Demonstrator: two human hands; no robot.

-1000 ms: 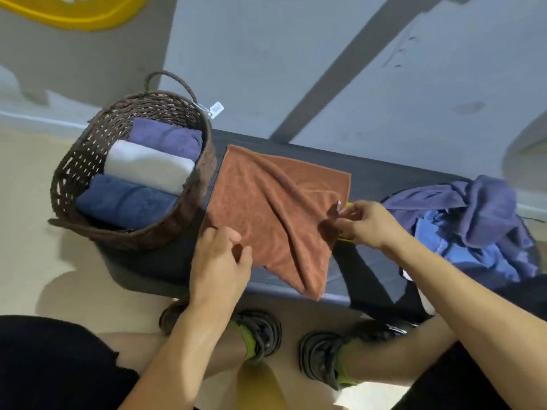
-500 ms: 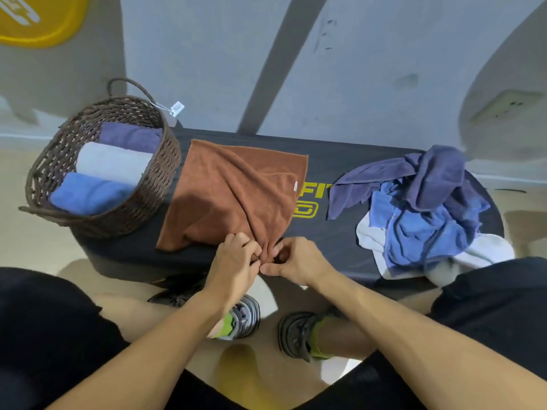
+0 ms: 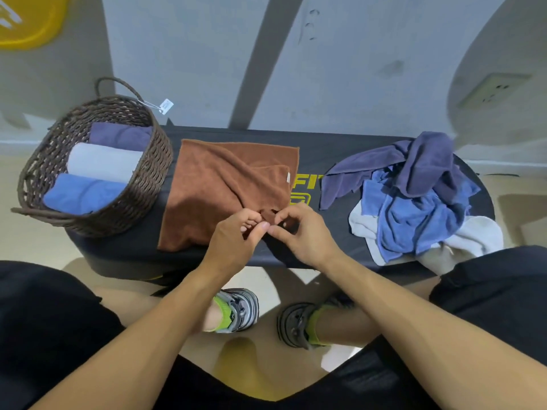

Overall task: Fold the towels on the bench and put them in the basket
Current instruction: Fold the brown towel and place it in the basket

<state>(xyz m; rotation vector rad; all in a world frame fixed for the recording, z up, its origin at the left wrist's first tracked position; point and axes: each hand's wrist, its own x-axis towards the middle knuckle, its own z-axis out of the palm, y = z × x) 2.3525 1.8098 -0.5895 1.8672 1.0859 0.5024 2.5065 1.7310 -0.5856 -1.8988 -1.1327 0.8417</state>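
Both hands have met at the near corner of the brown towel [image 3: 225, 184], left hand [image 3: 233, 235] and right hand [image 3: 299, 232] each pinching it. Towel spread on worktop [image 3: 325, 143] beside basket [image 3: 142, 199]; folding just starting.

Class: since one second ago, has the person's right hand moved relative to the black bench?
Yes. The right hand moved from beside the brown towel's right edge to the black bench's near edge, meeting the left hand.

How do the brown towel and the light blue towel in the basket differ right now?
The brown towel lies spread and partly folded on the bench; the light blue towel is rolled up inside the basket. Both hands pinch the brown towel's near corner; nothing touches the light blue towel. Both look like the same soft cloth.
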